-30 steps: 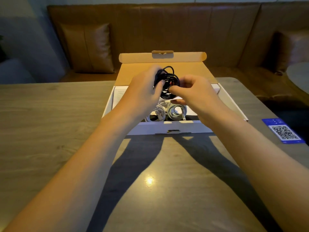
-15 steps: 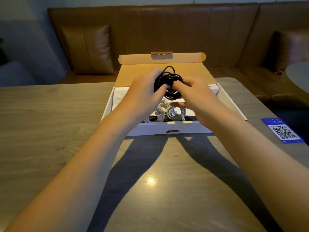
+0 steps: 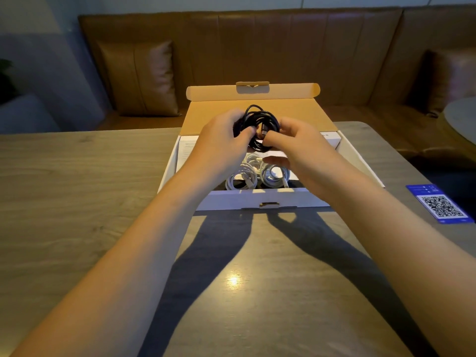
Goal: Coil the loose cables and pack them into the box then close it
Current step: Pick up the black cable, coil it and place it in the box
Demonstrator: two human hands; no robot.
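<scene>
Both hands hold a coiled black cable above the open box: the left hand grips its side, the right hand pinches it between thumb and fingers.

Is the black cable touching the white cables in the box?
Apart. The head view shows the black cable held up by both hands, with box floor visible between it and the white cables below.
</scene>
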